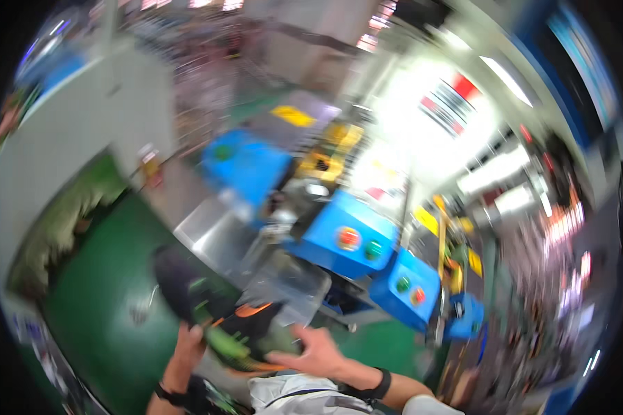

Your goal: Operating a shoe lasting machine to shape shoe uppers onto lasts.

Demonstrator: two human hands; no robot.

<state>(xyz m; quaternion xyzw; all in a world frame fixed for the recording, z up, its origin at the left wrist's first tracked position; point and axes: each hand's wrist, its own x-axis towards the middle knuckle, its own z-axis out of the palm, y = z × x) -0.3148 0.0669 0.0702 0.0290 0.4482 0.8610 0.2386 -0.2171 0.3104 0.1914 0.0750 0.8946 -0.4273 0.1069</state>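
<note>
Now, blur softens much of the scene, but at the lower centre of the frame two shoe pieces lie close together. On the left is a dark shoe piece [180,280], mostly black with green marks; to its lower right is a bright shoe piece [232,342], black and neon green with orange edging. Whether the two are joined, I cannot tell.

The person's left grip [185,348], low and left of centre, is closed at the lower end of the dark shoe piece, thumb pointing up. The right grip [318,354], to the right of the bright shoe piece, is spread wide, its thumb reaching left to that piece's edge; whether it touches cannot be told. Each wrist wears a black band.

A green table [97,297] fills the lower left, with a small, blurred metallic thing [142,312] on it and a crumpled green cover [66,225] along its far left side. Just above the bright shoe piece sits a clear tray [298,287]. Right of centre, two blue control boxes [339,232] each carry a red and a green button, below a brightly lit white panel [401,117] at the upper right.
</note>
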